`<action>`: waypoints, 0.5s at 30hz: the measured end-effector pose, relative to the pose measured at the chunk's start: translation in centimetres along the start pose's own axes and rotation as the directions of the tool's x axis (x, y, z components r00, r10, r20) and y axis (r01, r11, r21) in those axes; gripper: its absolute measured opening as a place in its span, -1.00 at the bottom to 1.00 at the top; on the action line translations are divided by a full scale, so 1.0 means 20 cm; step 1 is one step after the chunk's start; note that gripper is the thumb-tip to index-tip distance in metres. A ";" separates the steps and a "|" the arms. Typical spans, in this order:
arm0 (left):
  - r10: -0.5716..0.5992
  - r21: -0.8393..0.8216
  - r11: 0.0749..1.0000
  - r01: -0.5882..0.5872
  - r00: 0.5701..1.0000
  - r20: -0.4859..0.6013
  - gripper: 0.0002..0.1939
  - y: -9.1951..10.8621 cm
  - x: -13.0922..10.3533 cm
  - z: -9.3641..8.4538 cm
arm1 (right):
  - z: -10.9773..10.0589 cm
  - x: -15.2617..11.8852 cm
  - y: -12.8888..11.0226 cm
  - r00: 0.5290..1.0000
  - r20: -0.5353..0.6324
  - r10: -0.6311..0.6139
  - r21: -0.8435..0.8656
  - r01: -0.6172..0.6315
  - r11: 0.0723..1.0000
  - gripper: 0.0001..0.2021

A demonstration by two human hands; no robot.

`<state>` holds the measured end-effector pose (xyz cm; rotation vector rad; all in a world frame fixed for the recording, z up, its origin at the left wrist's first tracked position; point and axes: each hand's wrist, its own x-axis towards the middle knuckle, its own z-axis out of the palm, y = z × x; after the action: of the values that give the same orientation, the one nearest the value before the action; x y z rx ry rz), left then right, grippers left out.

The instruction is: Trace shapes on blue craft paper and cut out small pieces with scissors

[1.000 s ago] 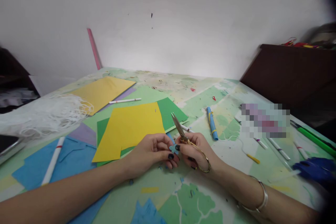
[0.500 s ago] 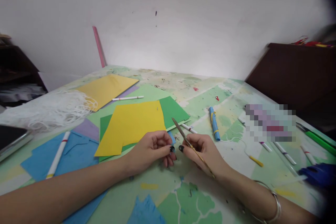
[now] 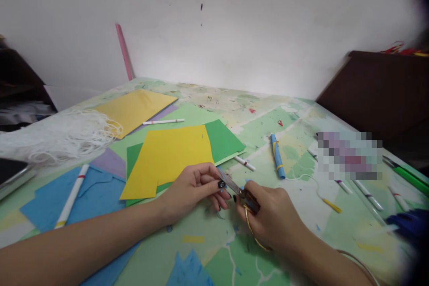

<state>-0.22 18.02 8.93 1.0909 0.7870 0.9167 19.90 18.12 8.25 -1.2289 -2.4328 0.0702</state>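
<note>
My right hand [image 3: 273, 212] grips a pair of scissors [image 3: 232, 183] by its gold-coloured handles, blades pointing up and left. Their tips reach my left hand [image 3: 196, 183], whose thumb and fingers are pinched together. What those fingers hold, if anything, is too small to make out. A bit of blue [image 3: 248, 182] shows at the right hand's forefinger. Just behind my left hand lies a yellow sheet [image 3: 177, 152] with a notched lower edge, on top of a green sheet [image 3: 226, 140]. A rolled blue paper scroll [image 3: 277, 156] with yellow bands rests beyond my right hand.
Blue sheets [image 3: 103, 199] and a white marker [image 3: 72, 196] lie at left, near a heap of white string [image 3: 77, 134]. Several markers [image 3: 368, 195] and a green-handled cutter [image 3: 412, 178] are at right. Cut blue paper [image 3: 189, 270] lies at the front edge.
The scissors have turned in my right hand, from resting along it to being gripped by the handles, with blades at my left fingers. The left hand stays pinched; the view shifted slightly.
</note>
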 end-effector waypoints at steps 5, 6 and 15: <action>0.008 -0.028 1.000 -0.008 1.000 -0.001 -0.86 0.00 -0.02 0.01 | 0.01 0.00 -0.02 1.000 -0.021 -0.021 -0.031 0.020 0.999 -0.89; 0.010 -0.027 1.000 -0.010 1.000 -0.005 -0.86 0.00 -0.02 0.01 | 0.01 0.01 -0.02 0.999 -0.020 -0.026 -0.030 0.026 0.999 -0.89; 0.010 -0.020 1.000 -0.011 1.000 -0.016 -0.89 0.00 -0.01 0.00 | 0.01 0.02 -0.01 1.000 0.018 0.004 0.022 -0.004 1.000 -0.88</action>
<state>-0.37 17.76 8.87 1.0726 0.7844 0.9413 19.51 18.33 8.19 -1.2284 -2.4381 0.1093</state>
